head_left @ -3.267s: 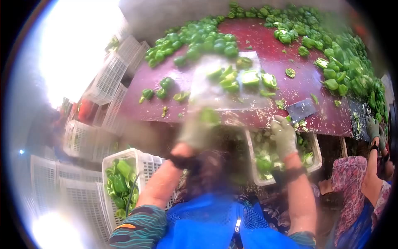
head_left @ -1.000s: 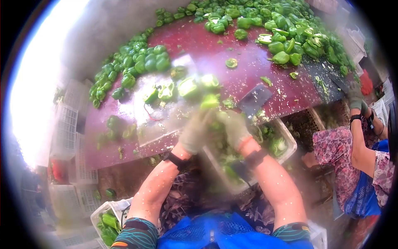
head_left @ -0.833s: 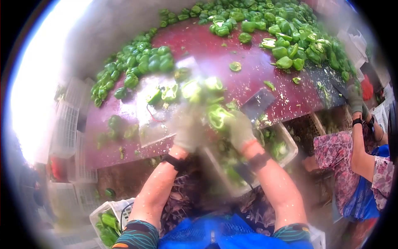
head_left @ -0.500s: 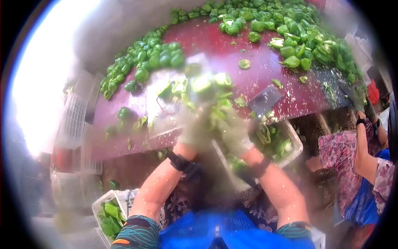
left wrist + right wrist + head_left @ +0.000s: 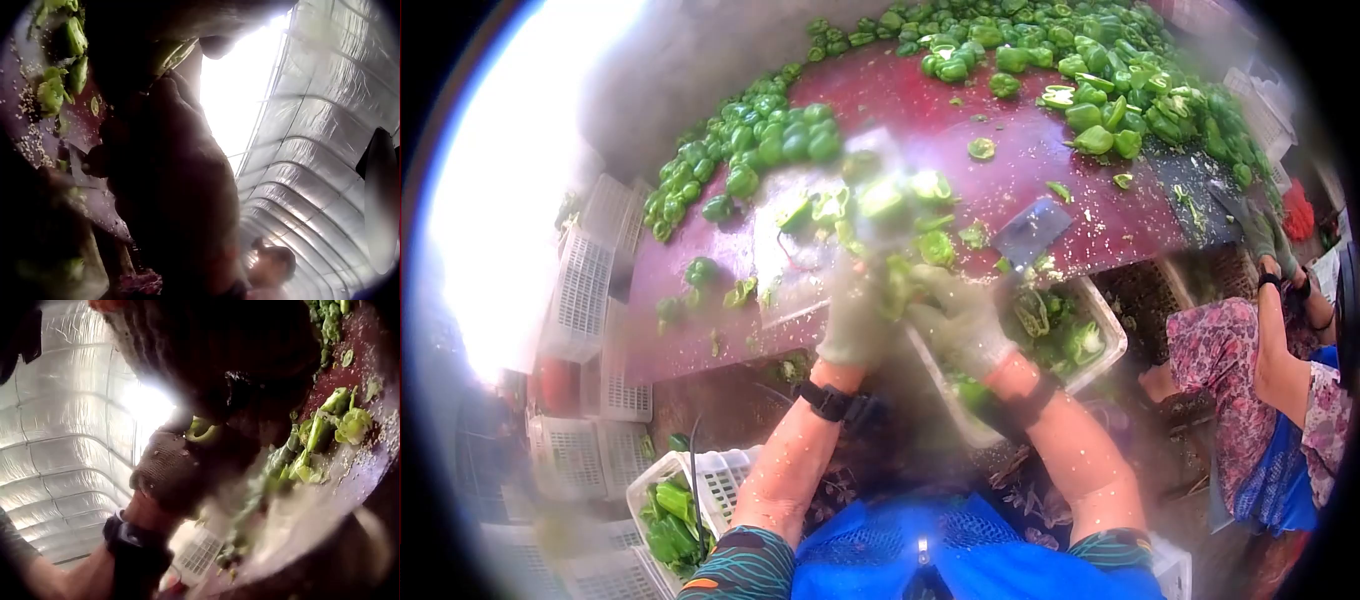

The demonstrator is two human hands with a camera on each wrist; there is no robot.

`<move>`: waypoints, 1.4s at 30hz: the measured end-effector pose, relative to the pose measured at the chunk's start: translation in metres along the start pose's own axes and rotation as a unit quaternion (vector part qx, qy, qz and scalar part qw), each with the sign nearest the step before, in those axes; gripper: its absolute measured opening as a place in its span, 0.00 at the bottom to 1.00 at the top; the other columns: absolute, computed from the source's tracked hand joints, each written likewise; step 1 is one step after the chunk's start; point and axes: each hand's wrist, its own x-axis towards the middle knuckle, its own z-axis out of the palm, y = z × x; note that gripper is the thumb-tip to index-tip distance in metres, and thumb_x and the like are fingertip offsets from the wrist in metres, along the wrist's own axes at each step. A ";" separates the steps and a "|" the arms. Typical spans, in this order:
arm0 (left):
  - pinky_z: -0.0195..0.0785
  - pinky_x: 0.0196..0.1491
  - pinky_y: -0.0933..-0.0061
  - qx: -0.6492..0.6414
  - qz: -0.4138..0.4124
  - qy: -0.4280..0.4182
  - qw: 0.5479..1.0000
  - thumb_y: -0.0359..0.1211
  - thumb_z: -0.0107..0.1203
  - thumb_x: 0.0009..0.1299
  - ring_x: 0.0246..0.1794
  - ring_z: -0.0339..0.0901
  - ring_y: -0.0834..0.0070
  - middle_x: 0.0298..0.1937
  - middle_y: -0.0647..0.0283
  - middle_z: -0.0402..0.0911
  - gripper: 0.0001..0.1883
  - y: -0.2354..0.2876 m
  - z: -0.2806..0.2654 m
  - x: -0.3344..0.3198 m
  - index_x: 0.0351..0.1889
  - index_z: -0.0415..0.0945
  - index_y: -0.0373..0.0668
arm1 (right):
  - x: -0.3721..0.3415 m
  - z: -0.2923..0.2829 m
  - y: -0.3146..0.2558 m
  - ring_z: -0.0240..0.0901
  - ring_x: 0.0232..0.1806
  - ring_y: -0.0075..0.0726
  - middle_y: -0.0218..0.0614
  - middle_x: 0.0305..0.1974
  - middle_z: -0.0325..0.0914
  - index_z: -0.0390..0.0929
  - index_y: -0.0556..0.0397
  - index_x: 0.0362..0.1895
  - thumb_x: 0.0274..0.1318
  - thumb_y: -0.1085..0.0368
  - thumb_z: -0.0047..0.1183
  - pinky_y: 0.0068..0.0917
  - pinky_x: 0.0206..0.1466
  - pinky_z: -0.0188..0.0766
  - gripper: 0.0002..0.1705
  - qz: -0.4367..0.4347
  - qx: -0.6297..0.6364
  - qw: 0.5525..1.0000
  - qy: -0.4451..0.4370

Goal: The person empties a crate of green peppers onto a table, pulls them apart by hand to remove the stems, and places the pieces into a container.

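Note:
In the head view my gloved left hand [image 5: 855, 315] and gloved right hand [image 5: 962, 312] are close together at the table's near edge. Between them is a piece of green bell pepper [image 5: 894, 287], gripped by the fingers of both. The right wrist view shows the pepper [image 5: 203, 430] at the left hand's fingertips, with the right hand dark above it. Seen from the left wrist, the pepper's pale cut side [image 5: 176, 55] shows between the hands; their fingers are mostly in shadow. Just beyond lie cut pepper pieces [image 5: 935, 248] and a cleaver [image 5: 1033, 231].
A white crate of pepper scraps [image 5: 1115, 330] sits below the table edge, under my right arm. Another crate [image 5: 725, 480] with peppers stands at lower left. Whole peppers [image 5: 785, 135] heap along the back of the red table [image 5: 870, 85]. Another person's hands [image 5: 1265, 240] work at right.
Earlier my left hand was low at the left and my right hand over the scrap crate. Since then they have come together on a pepper, and cut pieces have appeared beyond them.

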 end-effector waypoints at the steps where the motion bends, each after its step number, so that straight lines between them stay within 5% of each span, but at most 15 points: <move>1: 0.77 0.48 0.74 -0.016 -0.012 0.001 1.000 0.44 0.48 0.79 0.48 0.79 0.73 0.51 0.62 0.79 0.21 0.006 0.000 -0.003 0.61 0.72 0.40 | 0.000 0.001 -0.001 0.80 0.46 0.45 0.45 0.44 0.81 0.76 0.51 0.52 0.58 0.69 0.56 0.35 0.49 0.76 0.16 0.029 0.018 0.999 -0.011; 6: 0.75 0.47 0.76 -0.305 -0.137 0.000 0.943 0.41 0.50 0.79 0.46 0.79 0.75 0.48 0.63 0.80 0.18 0.009 0.004 -0.005 0.59 0.75 0.39 | 0.000 0.015 0.011 0.78 0.50 0.55 0.48 0.48 0.80 0.72 0.49 0.61 0.59 0.67 0.55 0.39 0.52 0.76 0.24 0.001 0.040 0.998 -0.045; 8: 0.74 0.47 0.77 -0.149 -0.027 -0.005 0.988 0.39 0.51 0.79 0.44 0.78 0.77 0.48 0.63 0.80 0.18 -0.029 0.008 -0.006 0.59 0.75 0.38 | 0.008 0.006 0.005 0.77 0.53 0.57 0.49 0.50 0.79 0.70 0.48 0.64 0.59 0.67 0.54 0.39 0.54 0.75 0.26 0.090 -0.051 0.987 -0.122; 11: 0.72 0.44 0.79 -0.195 -0.161 -0.028 0.967 0.33 0.50 0.78 0.41 0.76 0.80 0.45 0.65 0.81 0.14 0.017 0.009 -0.014 0.58 0.75 0.37 | 0.004 0.022 0.037 0.76 0.53 0.58 0.51 0.50 0.80 0.69 0.45 0.67 0.61 0.66 0.52 0.39 0.54 0.76 0.28 -0.016 -0.107 0.991 -0.073; 12: 0.72 0.43 0.79 -0.157 -0.164 -0.035 0.973 0.32 0.50 0.78 0.41 0.76 0.81 0.44 0.66 0.81 0.14 0.020 0.009 -0.016 0.58 0.75 0.38 | 0.001 0.017 0.027 0.80 0.48 0.42 0.47 0.45 0.82 0.73 0.53 0.61 0.62 0.70 0.50 0.33 0.52 0.76 0.22 0.069 -0.137 0.980 -0.124; 14: 0.69 0.39 0.81 0.012 -0.080 -0.032 0.996 0.32 0.50 0.78 0.39 0.76 0.83 0.43 0.66 0.81 0.13 0.021 0.008 -0.012 0.56 0.76 0.37 | -0.003 0.017 0.025 0.81 0.44 0.39 0.44 0.42 0.83 0.74 0.52 0.59 0.63 0.69 0.51 0.32 0.48 0.76 0.20 0.046 -0.060 0.992 -0.104; 17: 0.68 0.37 0.82 -0.245 -0.283 -0.021 0.927 0.34 0.50 0.78 0.36 0.75 0.83 0.42 0.66 0.81 0.13 0.044 0.009 -0.016 0.54 0.77 0.37 | -0.006 0.011 0.008 0.79 0.34 0.29 0.38 0.34 0.82 0.78 0.54 0.52 0.61 0.67 0.54 0.27 0.37 0.76 0.15 0.170 0.088 0.977 -0.090; 21: 0.71 0.38 0.73 -0.260 -0.240 0.052 0.934 0.33 0.58 0.69 0.34 0.77 0.75 0.37 0.63 0.81 0.11 -0.001 0.013 -0.014 0.48 0.77 0.41 | -0.007 0.015 0.009 0.74 0.23 0.27 0.34 0.26 0.77 0.80 0.53 0.43 0.57 0.69 0.52 0.27 0.26 0.73 0.09 0.230 0.202 0.952 -0.009; 25: 0.71 0.34 0.72 0.061 0.023 0.022 0.998 0.34 0.59 0.66 0.31 0.77 0.72 0.34 0.61 0.80 0.11 -0.038 0.019 -0.012 0.45 0.77 0.42 | -0.007 0.012 0.011 0.72 0.19 0.27 0.33 0.22 0.75 0.78 0.52 0.38 0.57 0.71 0.50 0.27 0.20 0.71 0.06 0.274 0.304 0.912 0.016; 29: 0.70 0.27 0.75 -0.079 -0.064 0.011 0.995 0.39 0.48 0.79 0.26 0.75 0.76 0.31 0.65 0.78 0.12 -0.051 0.020 -0.009 0.45 0.76 0.41 | -0.007 0.009 0.021 0.72 0.19 0.26 0.33 0.23 0.74 0.77 0.51 0.38 0.58 0.73 0.47 0.25 0.19 0.70 0.07 0.266 0.401 0.875 0.046; 32: 0.70 0.27 0.74 -0.037 0.024 0.067 0.997 0.39 0.48 0.79 0.25 0.75 0.76 0.31 0.67 0.78 0.11 -0.056 0.027 -0.003 0.45 0.76 0.42 | -0.008 -0.001 0.013 0.74 0.22 0.28 0.37 0.25 0.77 0.78 0.50 0.39 0.58 0.74 0.46 0.30 0.23 0.74 0.09 0.205 0.307 0.929 0.010; 35: 0.69 0.28 0.77 -0.239 -0.118 0.065 0.962 0.39 0.49 0.79 0.26 0.73 0.79 0.31 0.68 0.77 0.11 -0.013 0.027 -0.003 0.46 0.76 0.42 | -0.004 0.002 0.030 0.80 0.27 0.39 0.45 0.29 0.81 0.79 0.51 0.41 0.58 0.72 0.46 0.38 0.31 0.78 0.10 -0.050 0.023 0.996 0.065; 36: 0.68 0.29 0.78 -0.345 -0.214 0.048 0.912 0.39 0.49 0.79 0.26 0.73 0.81 0.31 0.69 0.77 0.11 0.002 0.024 -0.005 0.46 0.76 0.42 | -0.004 0.002 0.029 0.81 0.30 0.43 0.46 0.31 0.81 0.79 0.51 0.42 0.58 0.71 0.47 0.40 0.34 0.78 0.10 -0.061 -0.061 0.996 0.023; 39: 0.63 0.29 0.81 -0.232 -0.141 0.012 0.962 0.39 0.50 0.79 0.27 0.69 0.85 0.29 0.71 0.75 0.11 0.019 0.025 -0.010 0.45 0.77 0.42 | -0.004 -0.006 0.020 0.82 0.36 0.53 0.49 0.34 0.82 0.79 0.52 0.43 0.57 0.68 0.48 0.45 0.39 0.78 0.11 -0.056 -0.270 0.958 -0.081; 42: 0.58 0.27 0.81 -0.186 -0.196 -0.003 0.963 0.41 0.51 0.78 0.25 0.66 0.85 0.28 0.73 0.72 0.12 0.027 0.025 -0.006 0.38 0.76 0.43 | -0.004 -0.008 0.007 0.82 0.37 0.56 0.47 0.33 0.83 0.79 0.50 0.43 0.56 0.67 0.49 0.48 0.39 0.77 0.11 -0.003 -0.381 0.914 -0.139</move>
